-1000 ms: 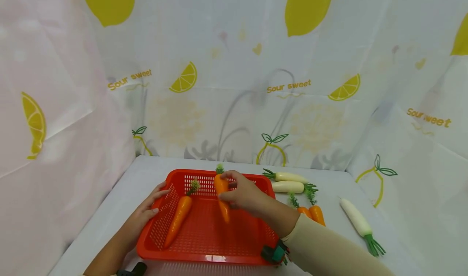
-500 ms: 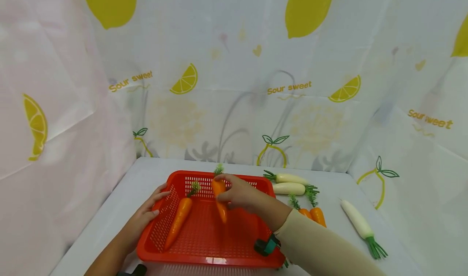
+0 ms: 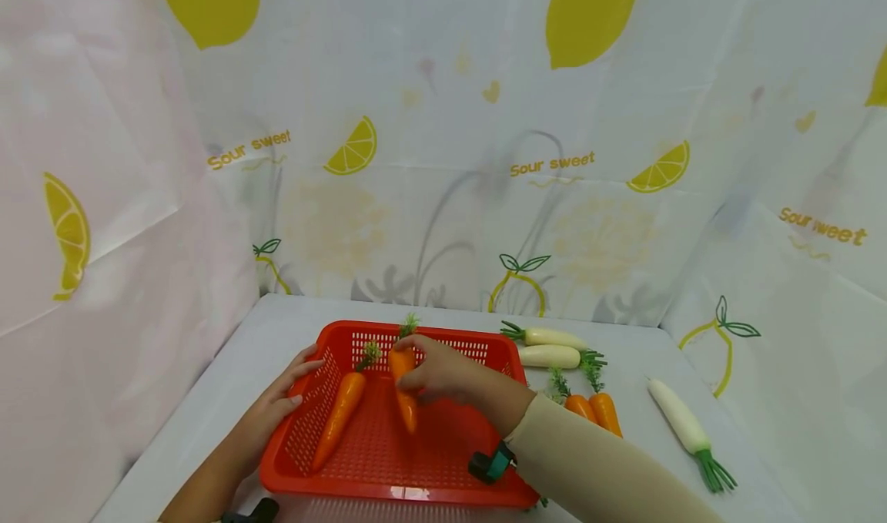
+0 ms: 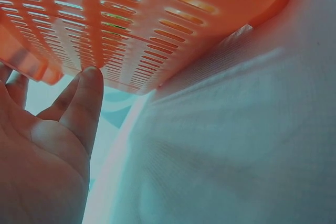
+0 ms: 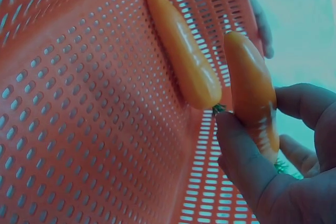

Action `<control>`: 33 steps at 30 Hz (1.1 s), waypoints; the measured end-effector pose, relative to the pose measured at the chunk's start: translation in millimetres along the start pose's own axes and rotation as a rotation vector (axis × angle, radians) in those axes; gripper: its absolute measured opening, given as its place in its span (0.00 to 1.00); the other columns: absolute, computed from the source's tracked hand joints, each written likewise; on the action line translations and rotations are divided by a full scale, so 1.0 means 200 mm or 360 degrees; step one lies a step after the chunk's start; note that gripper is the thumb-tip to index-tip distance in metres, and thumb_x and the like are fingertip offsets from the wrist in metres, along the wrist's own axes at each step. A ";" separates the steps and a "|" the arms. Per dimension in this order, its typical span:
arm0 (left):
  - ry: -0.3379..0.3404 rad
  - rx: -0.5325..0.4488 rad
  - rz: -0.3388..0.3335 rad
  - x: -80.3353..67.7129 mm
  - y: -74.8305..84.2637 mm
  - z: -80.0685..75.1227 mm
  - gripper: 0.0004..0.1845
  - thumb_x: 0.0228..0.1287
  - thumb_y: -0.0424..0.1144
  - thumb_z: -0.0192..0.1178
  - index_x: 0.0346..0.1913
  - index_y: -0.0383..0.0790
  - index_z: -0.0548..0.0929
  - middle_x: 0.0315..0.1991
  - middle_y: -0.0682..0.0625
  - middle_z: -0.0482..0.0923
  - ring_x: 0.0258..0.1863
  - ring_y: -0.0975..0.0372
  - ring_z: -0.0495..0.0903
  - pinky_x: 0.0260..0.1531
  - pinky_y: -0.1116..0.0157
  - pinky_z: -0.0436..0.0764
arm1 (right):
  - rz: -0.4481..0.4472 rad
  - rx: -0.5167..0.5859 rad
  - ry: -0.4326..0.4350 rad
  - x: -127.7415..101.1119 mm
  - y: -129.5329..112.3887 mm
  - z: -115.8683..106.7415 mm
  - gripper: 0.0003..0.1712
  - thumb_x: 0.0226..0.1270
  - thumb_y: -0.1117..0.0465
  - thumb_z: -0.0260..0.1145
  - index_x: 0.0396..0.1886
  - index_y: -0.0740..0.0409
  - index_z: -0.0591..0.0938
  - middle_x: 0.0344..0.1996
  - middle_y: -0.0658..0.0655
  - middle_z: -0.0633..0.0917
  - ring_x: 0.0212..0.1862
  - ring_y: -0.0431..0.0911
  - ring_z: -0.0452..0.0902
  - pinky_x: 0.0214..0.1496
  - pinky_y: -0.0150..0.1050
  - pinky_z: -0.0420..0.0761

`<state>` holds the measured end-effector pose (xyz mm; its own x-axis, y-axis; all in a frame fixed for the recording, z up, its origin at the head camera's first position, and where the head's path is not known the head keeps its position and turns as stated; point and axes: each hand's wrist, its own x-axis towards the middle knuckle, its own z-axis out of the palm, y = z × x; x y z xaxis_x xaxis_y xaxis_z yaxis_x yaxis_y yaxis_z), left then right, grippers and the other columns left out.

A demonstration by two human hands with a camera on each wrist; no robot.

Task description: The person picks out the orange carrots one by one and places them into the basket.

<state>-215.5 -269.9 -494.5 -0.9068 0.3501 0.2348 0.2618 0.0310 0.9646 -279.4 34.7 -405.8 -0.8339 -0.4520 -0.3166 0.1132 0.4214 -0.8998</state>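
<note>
My right hand (image 3: 440, 369) pinches an orange toy carrot (image 3: 403, 369) between thumb and fingers, above the floor of a red plastic basket (image 3: 409, 492). Its green top sticks up beyond the fingers and its tip slants down into the basket. In the right wrist view the thumb lies on one side of this carrot (image 5: 249, 77), with fingers on the other. A second carrot (image 3: 339, 419) lies along the basket's left side, leafy end toward the back. My left hand (image 3: 266, 411) rests with fairly straight fingers on the left rim; its thumb (image 4: 86, 100) is against the slotted wall in the left wrist view.
Right of the basket lie two more carrots (image 3: 604, 411), partly behind the right sleeve. Two white radishes (image 3: 550, 356) lie at the back right, and another white radish (image 3: 679, 415) lies farther right. A lemon-print cloth (image 3: 443, 222) hangs around the white table (image 3: 291, 311).
My right hand has moved left and slightly lower with the carrot, nearer the carrot in the basket. The left hand stays on the rim.
</note>
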 end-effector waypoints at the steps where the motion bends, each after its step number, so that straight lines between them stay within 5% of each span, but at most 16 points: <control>1: -0.0005 -0.0002 -0.0001 0.00 0.00 0.00 0.29 0.80 0.34 0.43 0.80 0.32 0.59 0.87 0.45 0.32 0.71 0.89 0.48 0.64 0.76 0.70 | 0.0003 0.0005 -0.0007 0.00 0.00 0.01 0.31 0.63 0.69 0.74 0.65 0.47 0.78 0.50 0.61 0.77 0.39 0.51 0.80 0.36 0.42 0.87; 8: 0.0002 -0.0045 0.0002 0.02 0.00 0.01 0.29 0.80 0.34 0.44 0.79 0.32 0.59 0.87 0.46 0.33 0.75 0.83 0.48 0.62 0.73 0.75 | 0.0014 0.0000 -0.0078 0.04 0.01 0.04 0.32 0.64 0.70 0.74 0.66 0.49 0.78 0.49 0.61 0.78 0.43 0.53 0.80 0.40 0.49 0.89; 22: -0.0005 0.0011 0.0005 0.01 0.01 0.01 0.28 0.80 0.34 0.44 0.79 0.32 0.60 0.87 0.45 0.34 0.83 0.41 0.30 0.63 0.74 0.73 | 0.0050 -0.0120 -0.0111 0.10 0.09 0.13 0.34 0.62 0.71 0.75 0.66 0.49 0.77 0.46 0.61 0.77 0.43 0.53 0.79 0.41 0.51 0.90; 33: 0.0015 0.0045 -0.0024 0.00 0.01 0.00 0.29 0.80 0.34 0.44 0.80 0.34 0.61 0.87 0.47 0.34 0.84 0.47 0.30 0.62 0.74 0.73 | 0.0083 -0.0214 -0.0099 0.13 0.09 0.18 0.35 0.61 0.69 0.78 0.66 0.48 0.76 0.46 0.59 0.77 0.43 0.54 0.79 0.41 0.51 0.90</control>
<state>-215.8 -270.3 -492.9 -0.9138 0.3404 0.2215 0.2570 0.0626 0.9644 -278.4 1.9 -440.9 -0.7931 -0.4729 -0.3838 0.0789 0.5451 -0.8346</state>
